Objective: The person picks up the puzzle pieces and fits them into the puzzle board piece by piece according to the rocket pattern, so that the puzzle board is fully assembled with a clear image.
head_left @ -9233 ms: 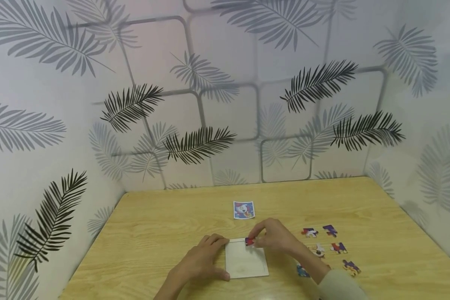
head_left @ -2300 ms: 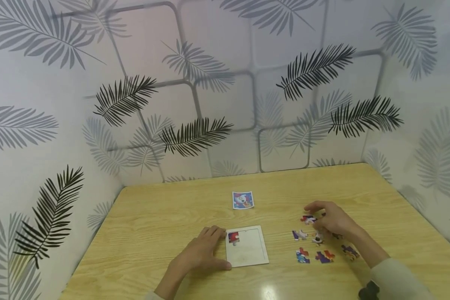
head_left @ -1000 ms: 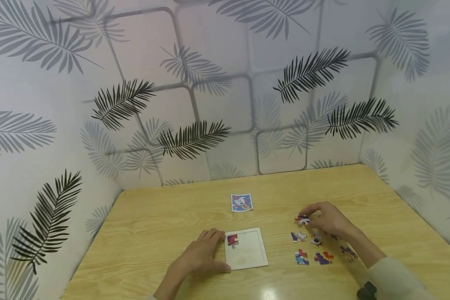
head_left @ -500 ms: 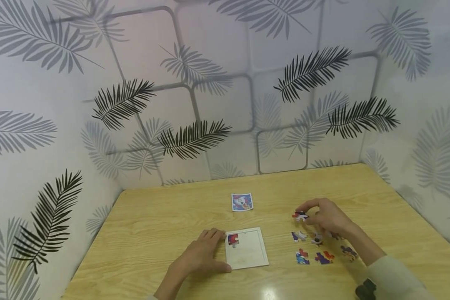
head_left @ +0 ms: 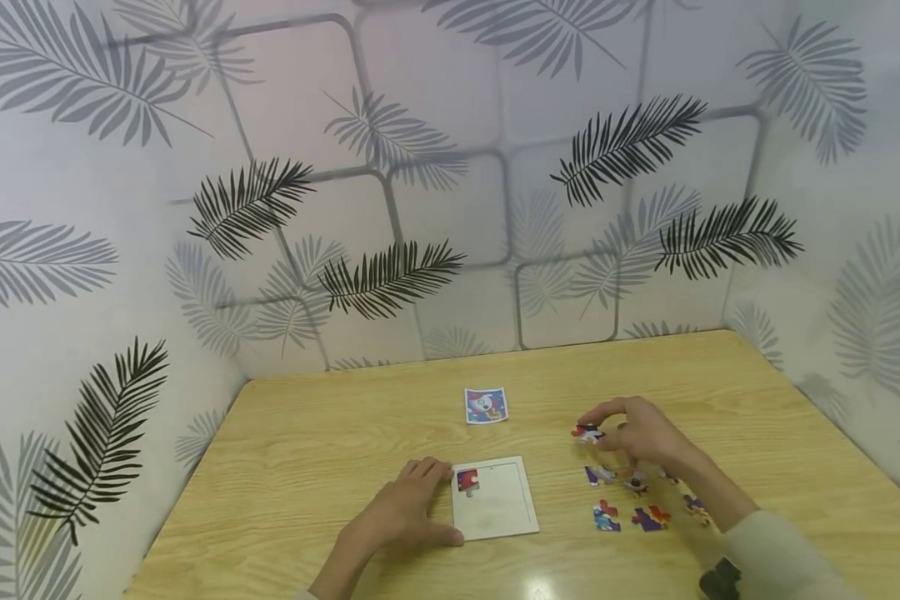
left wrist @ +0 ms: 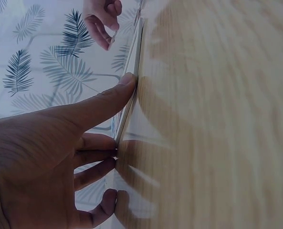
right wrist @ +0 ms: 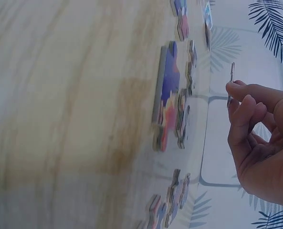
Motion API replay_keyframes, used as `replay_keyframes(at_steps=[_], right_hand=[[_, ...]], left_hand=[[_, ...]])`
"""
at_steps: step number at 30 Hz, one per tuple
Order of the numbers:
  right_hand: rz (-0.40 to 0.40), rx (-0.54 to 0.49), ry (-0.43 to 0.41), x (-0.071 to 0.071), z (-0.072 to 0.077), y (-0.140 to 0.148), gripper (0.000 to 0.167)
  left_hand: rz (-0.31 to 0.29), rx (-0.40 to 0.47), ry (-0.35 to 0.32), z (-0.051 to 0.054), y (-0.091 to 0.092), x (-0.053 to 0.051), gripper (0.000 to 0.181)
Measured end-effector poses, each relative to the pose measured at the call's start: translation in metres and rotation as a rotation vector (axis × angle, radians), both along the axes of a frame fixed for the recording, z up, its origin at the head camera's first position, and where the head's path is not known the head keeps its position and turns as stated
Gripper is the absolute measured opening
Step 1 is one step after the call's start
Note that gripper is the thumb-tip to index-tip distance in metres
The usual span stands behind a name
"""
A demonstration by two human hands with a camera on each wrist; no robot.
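My right hand (head_left: pixel 641 433) pinches a red, white and dark jigsaw piece (head_left: pixel 587 433) between thumb and index finger. In the right wrist view that piece (right wrist: pixel 231 78) appears edge-on, lifted above the table. My left hand (head_left: pixel 408 504) touches the left side of a white square puzzle tray (head_left: pixel 498 508), thumb by the near corner and fingers by the far one. One red jigsaw piece (head_left: pixel 467 479) lies in the tray's far left corner. Other loose pieces lie under and in front of the right hand, including a purple and red piece (head_left: pixel 650 518) and a blue and red one (head_left: pixel 607 517).
A small square picture card (head_left: pixel 486 406) with a white cartoon dog lies beyond the tray. The wooden table (head_left: pixel 330 433) meets a wall (head_left: pixel 450 208) with a leaf pattern at the back. A dark object (head_left: pixel 720 579) sits at the right wrist.
Over nine seconds, a red piece came to lie in the tray's far left corner. The right hand went to the loose pieces, picked one up and is moving left with it; the left hand stays.
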State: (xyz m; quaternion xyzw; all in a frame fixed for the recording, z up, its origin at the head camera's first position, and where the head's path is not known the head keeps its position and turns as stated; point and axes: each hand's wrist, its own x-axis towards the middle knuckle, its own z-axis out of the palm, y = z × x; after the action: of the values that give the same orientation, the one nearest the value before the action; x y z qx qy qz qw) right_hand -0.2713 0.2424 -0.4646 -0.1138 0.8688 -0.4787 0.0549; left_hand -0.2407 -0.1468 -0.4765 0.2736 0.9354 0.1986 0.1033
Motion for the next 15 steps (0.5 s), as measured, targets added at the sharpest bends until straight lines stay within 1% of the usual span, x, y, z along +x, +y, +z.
replay_keyframes(at_steps=[4, 8, 15], right_hand=[[-0.004, -0.002, -0.009, 0.0, 0.0, -0.007, 0.032], [0.01, -0.017, -0.026, 0.001, 0.001, -0.013, 0.032], [0.05, -0.012, 0.015, -0.003, -0.001, -0.027, 0.03]], left_hand=[[0.001, -0.005, 0.006, -0.002, 0.0, 0.0, 0.089], [-0.003, -0.015, 0.024, -0.004, 0.0, 0.0, 0.09], [-0.008, -0.02, 0.028, -0.003, 0.0, 0.0, 0.09]])
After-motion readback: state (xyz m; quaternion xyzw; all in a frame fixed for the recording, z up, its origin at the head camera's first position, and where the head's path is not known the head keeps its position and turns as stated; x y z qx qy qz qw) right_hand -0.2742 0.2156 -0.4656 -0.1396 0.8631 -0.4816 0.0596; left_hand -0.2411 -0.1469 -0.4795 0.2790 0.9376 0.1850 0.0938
